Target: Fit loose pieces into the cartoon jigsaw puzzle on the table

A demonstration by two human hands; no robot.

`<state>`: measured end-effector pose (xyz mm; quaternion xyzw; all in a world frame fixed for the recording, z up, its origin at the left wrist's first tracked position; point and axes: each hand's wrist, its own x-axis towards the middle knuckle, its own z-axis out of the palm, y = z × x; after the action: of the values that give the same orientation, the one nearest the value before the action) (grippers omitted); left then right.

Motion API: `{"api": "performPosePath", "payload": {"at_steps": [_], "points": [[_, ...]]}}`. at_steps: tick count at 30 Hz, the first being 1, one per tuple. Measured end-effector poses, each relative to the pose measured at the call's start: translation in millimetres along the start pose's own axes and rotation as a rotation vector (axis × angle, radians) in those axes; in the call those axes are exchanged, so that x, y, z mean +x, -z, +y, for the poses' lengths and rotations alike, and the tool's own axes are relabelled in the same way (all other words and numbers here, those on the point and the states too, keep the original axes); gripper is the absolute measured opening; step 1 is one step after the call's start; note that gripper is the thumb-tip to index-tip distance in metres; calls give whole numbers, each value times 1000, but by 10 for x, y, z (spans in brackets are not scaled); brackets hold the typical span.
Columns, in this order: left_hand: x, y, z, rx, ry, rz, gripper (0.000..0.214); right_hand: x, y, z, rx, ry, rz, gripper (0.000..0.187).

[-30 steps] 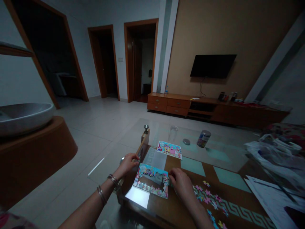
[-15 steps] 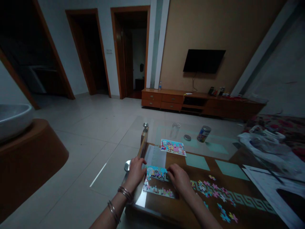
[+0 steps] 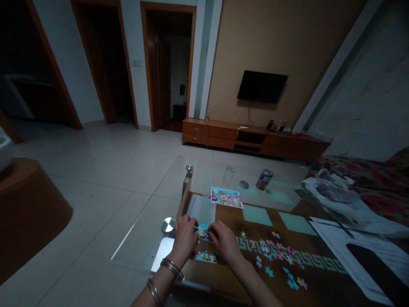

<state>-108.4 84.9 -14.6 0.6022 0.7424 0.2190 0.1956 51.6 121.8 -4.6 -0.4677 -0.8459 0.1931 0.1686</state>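
Note:
A partly assembled jigsaw puzzle (image 3: 206, 256) lies on the glass table, with joined pieces along its top and bottom and a brown gap between. Over its left part is my left hand (image 3: 185, 236), fingers bent down onto the upper edge and closed on the puzzle. My right hand (image 3: 225, 243) has its thumb and fingers pinched together at the puzzle's upper right; whatever they hold is hidden. Both hands cover parts of the puzzle. Loose jigsaw pieces (image 3: 280, 255) are scattered to the right of my right hand. Beyond the puzzle lies a colourful cartoon picture card (image 3: 226, 198).
Farther back on the table (image 3: 140, 226) stand a clear container (image 3: 229, 175), a round metal lid (image 3: 243, 184) and a printed can (image 3: 264, 179). Papers (image 3: 338, 247), a dark flat object (image 3: 377, 268) and a plastic bag (image 3: 335, 192) lie at the right.
My view has turned a little right. My hands have come closer together; the left one now covers more of the puzzle's left side.

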Motion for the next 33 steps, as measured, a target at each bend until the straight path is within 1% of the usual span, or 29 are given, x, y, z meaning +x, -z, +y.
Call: {"api": "performPosePath", "payload": {"at_steps": [6, 17, 26, 33], "points": [[21, 9, -21, 20, 16, -26, 26, 5, 3, 20, -14, -13, 5, 17], [21, 5, -6, 48, 8, -18, 27, -11, 73, 13, -52, -39, -22, 17], [8, 21, 0, 69, 17, -27, 28, -15, 88, 12, -64, -12, 4, 18], [13, 17, 8, 81, 30, -39, 27, 0, 87, 5, -63, -29, -27, 19]]}}
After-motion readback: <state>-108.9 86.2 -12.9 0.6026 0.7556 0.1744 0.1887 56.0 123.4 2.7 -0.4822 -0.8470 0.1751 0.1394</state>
